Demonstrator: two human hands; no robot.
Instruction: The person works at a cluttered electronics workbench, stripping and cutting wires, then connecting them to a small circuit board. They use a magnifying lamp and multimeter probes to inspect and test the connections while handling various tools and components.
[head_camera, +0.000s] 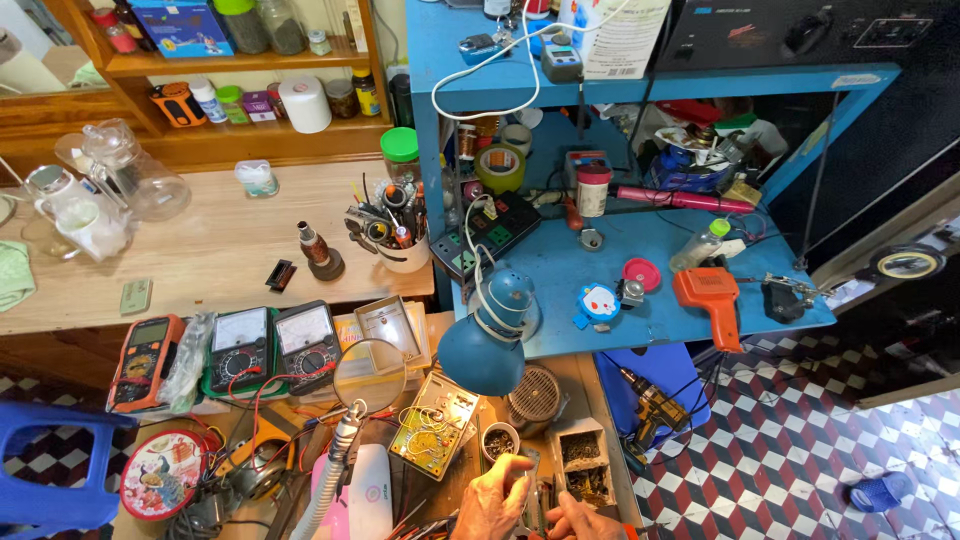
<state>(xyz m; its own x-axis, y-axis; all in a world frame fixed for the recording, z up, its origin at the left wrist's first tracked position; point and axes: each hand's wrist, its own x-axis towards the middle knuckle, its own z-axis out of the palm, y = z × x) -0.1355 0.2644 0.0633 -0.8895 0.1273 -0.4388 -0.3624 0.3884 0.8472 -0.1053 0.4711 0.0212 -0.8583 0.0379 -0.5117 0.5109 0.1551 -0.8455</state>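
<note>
My left hand (494, 500) is at the bottom edge, fingers curled near a small round cup of dark bits (499, 441) and thin metal tools (534, 485); whether it grips anything I cannot tell. My right hand (584, 521) is only partly in view below a small compartment box of brown parts (584, 466), its fingers bent; what it holds is hidden. A yellow-green circuit board (432, 428) with thin wires lies just left of the hands. A blue desk lamp (490, 335) hangs over the board.
Several multimeters (240, 348) and a magnifier on a flexible arm (369, 376) sit to the left. A blue shelf unit (640, 250) holds an orange glue gun (712, 298), tape, a power strip. A blue stool (50, 460) stands at lower left; tiled floor at right.
</note>
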